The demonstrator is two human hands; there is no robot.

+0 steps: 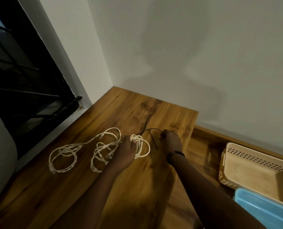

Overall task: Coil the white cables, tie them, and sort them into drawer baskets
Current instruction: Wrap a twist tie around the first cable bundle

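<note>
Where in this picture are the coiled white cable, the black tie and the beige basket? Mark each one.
coiled white cable (143, 147): head view, on the coil's right-hand loops.
black tie (154, 129): head view, on its arched strap.
beige basket (246, 155): head view, on the perforated far wall.

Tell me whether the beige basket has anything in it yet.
Empty as far as shown: the beige basket shows only its bare floor, though its right end runs out of frame. The coil is on the wooden top in the left hand.
</note>
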